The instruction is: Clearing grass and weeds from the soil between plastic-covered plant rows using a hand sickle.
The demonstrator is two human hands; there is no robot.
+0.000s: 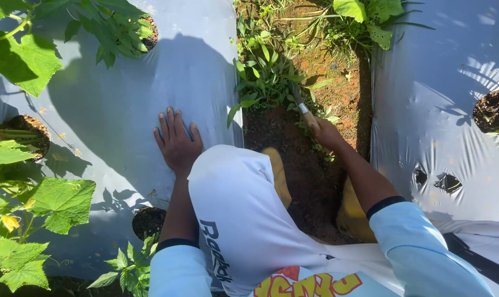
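My left hand lies flat and open on the silver plastic mulch sheet that covers the raised bed on my left, fingers spread a little and pointing away from me, palm pressed to the film. It holds nothing; it only rests on the sheet, near the sheet's edge where it drops into the furrow.

My right hand is closed around the handle of a small knife. The narrow blade points away from me and slightly left, its tip down among the weeds that grow in the furrow of reddish-brown soil between the two covered beds. The blade sits in the green leaves just beyond my fist; I cannot tell whether its edge is touching a stem.

A second mulch sheet runs along my right, with a round planting hole cut in it. On the left bed, broad-leafed plants rise out of similar holes, and one dark hole lies just beside my left forearm. My white-clad knee is between my arms, and a yellow boot stands in the furrow soil below the knife.
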